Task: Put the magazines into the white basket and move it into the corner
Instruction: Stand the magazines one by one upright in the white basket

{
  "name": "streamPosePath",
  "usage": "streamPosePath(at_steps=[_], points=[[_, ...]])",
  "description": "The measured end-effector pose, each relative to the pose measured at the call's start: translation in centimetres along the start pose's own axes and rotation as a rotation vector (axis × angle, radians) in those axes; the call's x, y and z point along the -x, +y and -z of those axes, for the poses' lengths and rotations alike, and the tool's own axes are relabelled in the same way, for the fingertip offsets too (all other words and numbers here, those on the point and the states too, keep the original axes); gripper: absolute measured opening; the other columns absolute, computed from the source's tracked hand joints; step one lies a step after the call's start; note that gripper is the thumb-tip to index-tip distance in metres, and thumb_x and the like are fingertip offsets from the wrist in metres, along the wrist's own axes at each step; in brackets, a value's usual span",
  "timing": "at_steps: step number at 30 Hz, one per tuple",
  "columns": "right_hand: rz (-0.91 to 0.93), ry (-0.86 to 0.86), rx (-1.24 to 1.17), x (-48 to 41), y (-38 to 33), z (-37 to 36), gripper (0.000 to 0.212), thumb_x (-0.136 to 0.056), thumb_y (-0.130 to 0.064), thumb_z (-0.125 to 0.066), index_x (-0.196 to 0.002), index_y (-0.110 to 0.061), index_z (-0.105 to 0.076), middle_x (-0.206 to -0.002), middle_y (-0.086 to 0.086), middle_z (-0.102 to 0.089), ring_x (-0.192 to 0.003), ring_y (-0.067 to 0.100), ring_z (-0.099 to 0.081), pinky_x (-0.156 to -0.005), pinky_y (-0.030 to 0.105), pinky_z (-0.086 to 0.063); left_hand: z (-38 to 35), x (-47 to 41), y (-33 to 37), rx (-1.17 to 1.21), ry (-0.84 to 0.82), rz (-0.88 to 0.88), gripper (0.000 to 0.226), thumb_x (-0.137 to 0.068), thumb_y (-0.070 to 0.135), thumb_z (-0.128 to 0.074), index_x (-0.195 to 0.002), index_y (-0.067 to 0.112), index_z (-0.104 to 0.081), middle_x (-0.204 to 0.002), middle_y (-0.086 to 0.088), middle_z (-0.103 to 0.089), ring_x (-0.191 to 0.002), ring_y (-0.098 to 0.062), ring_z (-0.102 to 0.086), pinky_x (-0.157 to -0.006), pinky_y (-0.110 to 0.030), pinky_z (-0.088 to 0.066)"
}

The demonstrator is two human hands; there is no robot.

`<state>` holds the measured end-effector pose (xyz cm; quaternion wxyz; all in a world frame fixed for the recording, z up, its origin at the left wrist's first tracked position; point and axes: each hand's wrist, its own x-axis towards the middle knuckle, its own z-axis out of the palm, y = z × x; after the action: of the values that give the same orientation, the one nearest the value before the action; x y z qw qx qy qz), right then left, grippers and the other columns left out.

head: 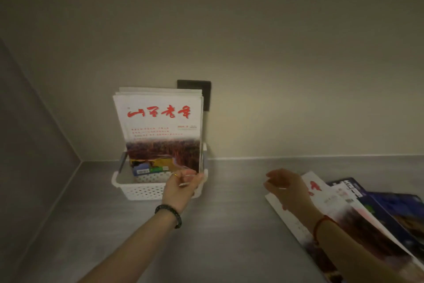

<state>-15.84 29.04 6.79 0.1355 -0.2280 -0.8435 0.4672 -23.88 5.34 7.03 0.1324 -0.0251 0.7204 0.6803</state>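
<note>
A white perforated basket [140,188] stands on the grey counter against the back wall. Several magazines stand upright in it; the front one [160,126] has a white cover with red brush lettering and a reddish photo. My left hand [181,187] pinches the lower right corner of that front magazine, at the basket's right rim. My right hand [286,187] hovers blurred over a loose pile of magazines [358,216] lying on the counter to the right, fingers slightly curled with nothing in them. The top one of the pile is white with red lettering, with dark blue ones beneath it.
A dark wall socket plate [202,90] sits behind the upright magazines. The left side wall meets the back wall in a corner [81,161] left of the basket. Bare grey counter [218,225] lies between the basket and the pile.
</note>
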Motion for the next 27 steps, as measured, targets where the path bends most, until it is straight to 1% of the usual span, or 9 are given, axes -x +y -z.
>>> streamPosePath(at_steps=[6,11,14,15,16,17,20,23,27], points=[[-0.127,-0.071,0.129,3.7,6.5,8.1,0.027,-0.074,-0.007,-0.071,-0.099,-0.01,-0.062,-0.094,0.008,-0.066,-0.087,0.02,-0.061,-0.081,0.026,-0.047,-9.1,4.4,-3.6,0.048,-0.155,0.217,0.018,-0.082,0.023,-0.062,-0.096,0.015,-0.054,-0.083,0.001,-0.058,-0.086,-0.021,-0.057,-0.071,-0.028,-0.048],[-0.235,-0.197,0.227,5.1,12.0,12.7,0.042,-0.08,-0.016,-0.066,-0.12,-0.018,-0.052,-0.109,-0.002,-0.055,-0.107,0.017,-0.053,-0.096,0.029,-0.042,-16.4,7.1,-7.0,0.016,-0.225,0.339,0.019,-0.087,0.025,-0.055,-0.071,0.017,-0.057,-0.068,-0.002,-0.052,-0.062,-0.016,-0.048,-0.056,-0.025,-0.04],[-0.25,-0.258,0.246,5.5,14.5,14.7,0.048,-0.079,-0.014,-0.066,-0.124,-0.017,-0.048,-0.118,0.002,-0.056,-0.104,0.013,-0.05,-0.094,0.023,-0.039,-20.4,8.2,-8.5,0.072,-0.233,0.452,0.026,-0.088,0.029,-0.053,-0.092,0.006,-0.066,-0.053,-0.007,-0.057,-0.054,-0.022,-0.048,-0.05,-0.025,-0.04],[-0.252,-0.294,0.257,5.5,15.4,15.3,0.05,-0.079,-0.014,-0.065,-0.126,-0.017,-0.046,-0.12,0.003,-0.056,-0.103,0.012,-0.049,-0.094,0.022,-0.04,-21.6,8.4,-8.8,0.128,-0.233,0.508,0.037,-0.088,0.028,-0.052,-0.109,-0.001,-0.061,-0.044,0.016,-0.019,-0.061,-0.033,-0.055,-0.055,-0.03,-0.048],[-0.257,-0.341,0.271,5.6,16.2,15.9,0.052,-0.08,-0.015,-0.064,-0.128,-0.018,-0.043,-0.121,0.003,-0.055,-0.103,0.012,-0.05,-0.094,0.021,-0.041,-22.7,8.5,-9.2,0.186,-0.222,0.561,0.046,-0.089,0.027,-0.052,-0.121,-0.006,-0.052,-0.117,-0.036,-0.04,-0.075,-0.045,-0.058,-0.066,-0.037,-0.054],[-0.266,-0.391,0.28,5.6,16.9,16.4,0.055,-0.081,-0.017,-0.063,-0.131,-0.019,-0.039,-0.12,0.001,-0.054,-0.104,0.012,-0.051,-0.092,0.02,-0.042,-23.6,8.7,-9.6,0.245,-0.192,0.596,0.049,-0.089,0.024,-0.051,-0.125,-0.009,-0.045,-0.085,-0.032,-0.069,-0.09,-0.051,-0.057,-0.079,-0.041,-0.054],[-0.293,-0.526,0.276,5.8,18.7,17.3,0.063,-0.083,-0.021,-0.063,-0.137,-0.023,-0.031,-0.134,0.001,-0.044,-0.12,0.017,-0.046,-0.099,0.023,-0.042,-25.6,8.9,-10.0,0.386,-0.141,0.629,0.044,-0.09,0.018,-0.049,-0.126,-0.007,-0.046,-0.131,-0.027,-0.051,-0.12,-0.043,-0.047,-0.107,-0.05,-0.034],[-0.188,-0.596,0.458,6.0,19.9,17.6,0.056,-0.085,-0.028,-0.058,-0.135,-0.028,-0.033,-0.153,0.002,-0.016,-0.14,0.023,-0.021,-0.111,0.031,-0.029,-26.4,8.8,-10.0,0.46,-0.097,0.645,0.041,-0.089,0.015,-0.052,-0.123,-0.007,-0.049,-0.126,-0.023,-0.054,-0.113,-0.039,-0.052,-0.096,-0.048,-0.044],[-0.14,-0.567,0.545,6.0,20.5,17.7,0.055,-0.085,-0.026,-0.057,-0.134,-0.033,-0.034,-0.155,-0.002,-0.009,-0.142,0.022,-0.012,-0.116,0.037,-0.023,-28.0,9.5,-9.5,0.312,-0.213,0.554,0.032,-0.087,0.007,-0.053,-0.118,-0.004,-0.053,-0.117,-0.026,-0.06,-0.097,-0.037,-0.059,-0.086,-0.049,-0.049]])
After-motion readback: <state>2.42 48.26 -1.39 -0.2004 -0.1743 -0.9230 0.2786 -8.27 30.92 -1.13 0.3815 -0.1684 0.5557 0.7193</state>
